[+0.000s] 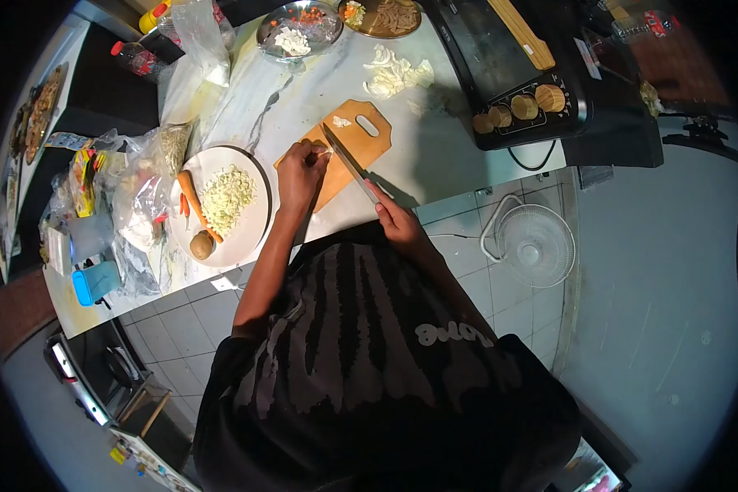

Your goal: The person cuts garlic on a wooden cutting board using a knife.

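Note:
My right hand [400,221] grips a kitchen knife [348,161] by its handle, the blade lying across a wooden cutting board [375,146] and pointing away from me. Left of the blade, my left hand [303,170] is closed, fingertips pinched on a small white piece [329,152] whose kind I cannot make out. Another white piece [341,121] rests near the board's far end. Beside my left forearm stands a white plate [250,232] with chopped pale vegetable [228,199], carrots [190,190], red chilies and a brown potato [201,245].
Pale leafy peelings [395,74] lie beyond the board. At the back are a metal plate [316,51] and a second tray [392,29] with cut food. A black stove [541,115] stands right; plastic bags [139,193] crowd the left. A white fan [535,246] is on the floor.

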A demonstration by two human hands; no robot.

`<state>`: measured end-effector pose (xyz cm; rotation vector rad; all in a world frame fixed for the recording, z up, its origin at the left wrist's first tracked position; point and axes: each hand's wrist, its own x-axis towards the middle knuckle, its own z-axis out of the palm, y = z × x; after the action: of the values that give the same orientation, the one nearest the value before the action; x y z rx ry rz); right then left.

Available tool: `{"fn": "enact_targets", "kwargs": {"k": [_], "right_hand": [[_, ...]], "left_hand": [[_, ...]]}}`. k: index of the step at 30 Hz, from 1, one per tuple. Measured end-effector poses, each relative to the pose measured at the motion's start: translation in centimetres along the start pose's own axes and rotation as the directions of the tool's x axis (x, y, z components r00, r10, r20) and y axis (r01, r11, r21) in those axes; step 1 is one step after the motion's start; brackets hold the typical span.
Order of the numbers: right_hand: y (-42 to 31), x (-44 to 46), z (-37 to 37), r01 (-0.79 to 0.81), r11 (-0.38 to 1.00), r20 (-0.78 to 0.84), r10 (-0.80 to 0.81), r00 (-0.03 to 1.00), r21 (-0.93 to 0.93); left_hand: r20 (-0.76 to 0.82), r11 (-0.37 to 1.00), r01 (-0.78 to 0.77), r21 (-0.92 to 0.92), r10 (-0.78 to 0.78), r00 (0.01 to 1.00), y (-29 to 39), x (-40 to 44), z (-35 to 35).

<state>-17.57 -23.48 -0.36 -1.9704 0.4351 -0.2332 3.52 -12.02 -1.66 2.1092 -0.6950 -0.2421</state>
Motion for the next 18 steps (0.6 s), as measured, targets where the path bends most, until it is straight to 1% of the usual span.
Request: {"fn": "enact_targets", "kwargs": {"k": [2,3,5,6,8,9,11,13,15,17,18], "right_hand": [[0.4,-0.1,0.1,-0.005,1.0,0.001,0.005,1.0,0.011],[0.2,-0.1,0.1,-0.011,1.0,0.003,0.011,1.0,0.022],[0.0,-0.2,0.0,-0.034,0.999,0.009,0.033,0.999,0.032],[-0.3,-0.2,-0.1,-0.054,0.998,0.017,0.053,0.998,0.041],[-0.9,-0.2,-0.2,-0.06,0.998,0.022,0.059,0.998,0.033],[-1.0,-0.2,-0.2,-0.065,0.998,0.027,0.064,0.998,0.024],[-1.0,-0.2,-0.2,-0.064,0.998,0.028,0.064,0.998,0.02],[-1.0,-0.2,-0.3,-0.062,0.998,0.031,0.062,0.998,0.014],[-0.8,-0.1,-0.3,-0.103,0.995,0.059,0.103,0.993,-0.001],[-0.5,-0.1,-0.3,-0.081,0.997,0.052,0.081,0.995,0.008],[-0.5,-0.1,-0.3,-0.058,0.998,0.045,0.058,0.997,0.017]], "left_hand": [[-0.029,0.999,0.004,-0.054,-0.005,1.0,-0.6,-0.2,0.3],[-0.027,0.999,0.004,-0.053,-0.005,1.0,-0.4,-0.3,0.3],[-0.052,0.993,-0.101,-0.058,0.098,0.994,0.0,-0.5,0.4],[-0.05,0.993,-0.101,-0.057,0.098,0.994,0.1,-0.6,0.4],[-0.015,0.999,-0.045,-0.013,0.045,0.999,0.3,-0.8,0.4],[-0.014,0.999,-0.044,-0.012,0.044,0.999,0.4,-0.8,0.4],[-0.019,0.995,-0.076,0.068,0.078,0.997,0.5,-0.8,0.5],[-0.045,0.995,-0.09,0.052,0.093,0.995,0.3,-0.8,0.8],[-0.072,0.994,-0.105,0.037,0.107,0.992,0.2,-0.8,0.9],[-0.066,0.998,-0.055,-0.032,0.053,0.996,0.3,-0.7,0.9],[-0.064,0.998,-0.054,-0.032,0.052,0.997,0.4,-0.6,0.7]]}}
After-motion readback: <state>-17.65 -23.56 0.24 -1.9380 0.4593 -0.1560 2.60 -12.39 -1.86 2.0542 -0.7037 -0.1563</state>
